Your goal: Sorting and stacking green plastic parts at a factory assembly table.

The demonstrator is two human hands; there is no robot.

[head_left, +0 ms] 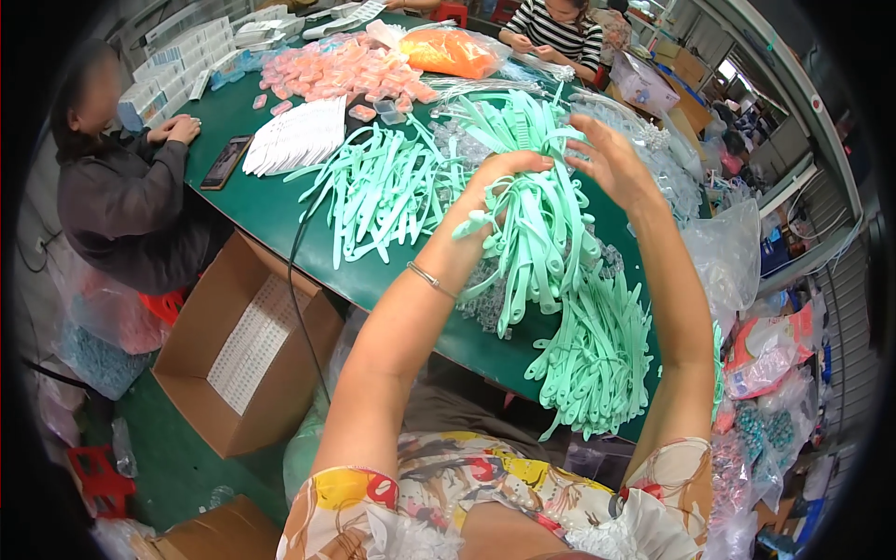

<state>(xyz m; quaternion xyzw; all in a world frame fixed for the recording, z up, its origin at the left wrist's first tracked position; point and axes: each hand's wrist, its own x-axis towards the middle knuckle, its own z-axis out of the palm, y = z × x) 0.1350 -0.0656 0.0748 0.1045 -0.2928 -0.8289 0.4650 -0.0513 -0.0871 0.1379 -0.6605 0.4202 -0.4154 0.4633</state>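
Observation:
A thick bundle of mint-green plastic straps (546, 233) is held up over the table, with my left hand (499, 177) closed around its middle. The straps are narrow, with rounded ends that hang down toward me. My right hand (611, 163) is at the bundle's right side, fingers apart; whether its fingertips touch the straps I cannot tell. Below, another gathered bundle of mint-green straps (597, 359) lies at the table's near edge. Loose mint-green straps (383, 196) are spread to the left of my left hand.
On the green table (345, 280) lie white paper slips (297, 135), a phone (225, 163), pink plastic pieces (341, 65) and an orange bag (450, 53). Clear pieces lie behind the bundles. A cardboard box (247, 345) stands at left. One person sits left, another across.

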